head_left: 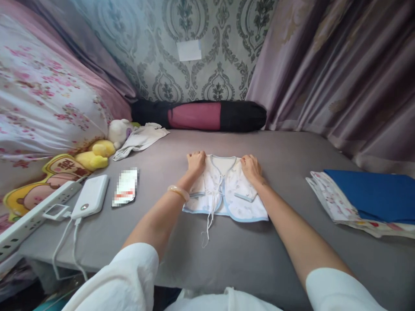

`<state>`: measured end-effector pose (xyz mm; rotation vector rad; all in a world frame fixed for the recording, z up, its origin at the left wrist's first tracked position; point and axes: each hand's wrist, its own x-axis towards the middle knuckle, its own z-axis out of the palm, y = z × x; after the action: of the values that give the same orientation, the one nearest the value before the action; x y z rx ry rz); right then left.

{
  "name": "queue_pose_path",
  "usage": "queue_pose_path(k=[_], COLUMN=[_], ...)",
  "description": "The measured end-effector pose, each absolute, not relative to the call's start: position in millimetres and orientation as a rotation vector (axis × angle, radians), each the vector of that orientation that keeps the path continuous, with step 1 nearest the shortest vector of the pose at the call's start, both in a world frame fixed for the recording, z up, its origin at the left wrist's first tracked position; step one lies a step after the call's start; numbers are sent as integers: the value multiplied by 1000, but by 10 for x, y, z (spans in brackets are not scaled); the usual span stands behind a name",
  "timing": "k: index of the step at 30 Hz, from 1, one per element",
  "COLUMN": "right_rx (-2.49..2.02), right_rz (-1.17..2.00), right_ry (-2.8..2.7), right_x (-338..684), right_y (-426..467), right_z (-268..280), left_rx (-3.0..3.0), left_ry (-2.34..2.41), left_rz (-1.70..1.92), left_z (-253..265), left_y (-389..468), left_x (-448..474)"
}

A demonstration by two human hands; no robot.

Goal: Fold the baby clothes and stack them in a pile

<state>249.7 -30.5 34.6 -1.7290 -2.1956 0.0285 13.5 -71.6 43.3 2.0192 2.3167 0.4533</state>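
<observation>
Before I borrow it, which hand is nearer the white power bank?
Left: the left hand is beyond and right of the power bank; the right hand is farther right.

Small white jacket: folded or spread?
Partly folded: the white jacket lies front up, its blue-edged hem spread wide, but both sleeves are turned in over the front.

My left grip [196, 162] hides one shoulder of the little shirt [232, 185], my right grip [251, 167] the other, and the faint print on its cloth is too small for me to make out. The phone [126, 188] is blurred into blocks, its screen unreadable. The left edge cuts off the power strip [24, 231], the right edge the blue cloth [382, 194], the bottom edge my white sleeves [129, 272].
</observation>
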Motion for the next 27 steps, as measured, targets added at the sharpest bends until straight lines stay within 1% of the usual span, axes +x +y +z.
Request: queue_pose_path(k=[14,20,24,27], right_rx=[-1810,-1846,-1844,-1770], right_rz=[47,39,140,225], right_ry=[-2175,-2191,-2241,-2294], right_x=[2413,2372,2423,2550], right_y=[-111,-138,-115,-138], right_z=[302,279,357,457], left_rx=[2128,2041,1962,1924], left_ry=[2314,2297,2287,2260], left_rz=[415,327,310,390], left_z=[358,332,370,390], left_y=[-384,-353,-361,-428], left_x=[56,95,74,-29])
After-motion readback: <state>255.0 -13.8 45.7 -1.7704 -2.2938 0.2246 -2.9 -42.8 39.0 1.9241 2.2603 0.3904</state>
